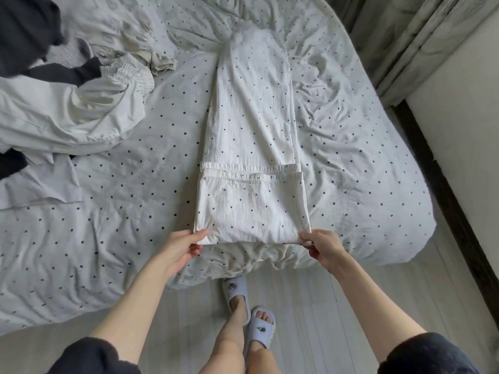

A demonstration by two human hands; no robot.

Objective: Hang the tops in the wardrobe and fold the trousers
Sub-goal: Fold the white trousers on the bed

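Note:
White dotted trousers (251, 125) lie lengthwise on the bed, legs stacked and pointing away from me. Their waistband end is folded over onto the legs, so the elastic waistband (251, 171) lies across the middle. My left hand (181, 247) pinches the near left corner of the fold. The near right corner is pinched by my right hand (322, 245). The folded edge sits at the bed's near edge.
A pile of white and black garments (70, 85) lies on the bed's left side. The bed has a dotted sheet (113, 190). A curtain (421, 39) and a white wall (464, 109) stand to the right. My slippered feet (248, 306) are on the pale floor.

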